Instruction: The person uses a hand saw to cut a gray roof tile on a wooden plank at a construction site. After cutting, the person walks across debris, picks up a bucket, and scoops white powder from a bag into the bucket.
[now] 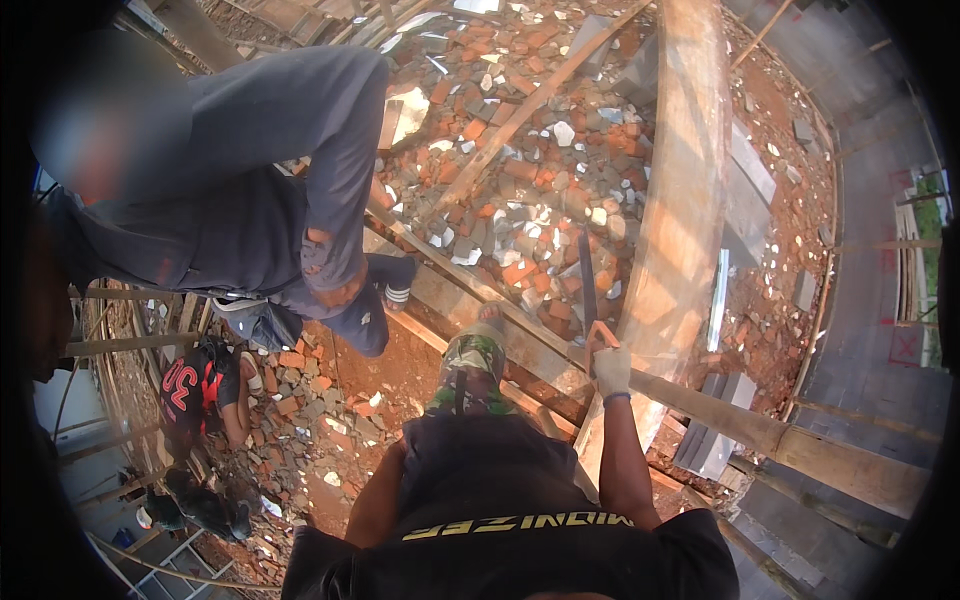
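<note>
My right hand wears a pale work glove and is closed around the orange handle of a handsaw. The saw's dark blade points away from me. Beside it runs a wide wooden board, and a long narrow timber crosses by my glove. I cannot tell whether the teeth touch wood. My left forearm comes down beside my body; the hand itself is hidden behind my clothing. My bent leg in camouflage trousers reaches forward, its foot on the planks.
Close on the left is another person in dark trousers; another in a black and red shirt is bent down farther below. Broken brick rubble covers the ground. Grey blocks lie right of the board, with poles beyond.
</note>
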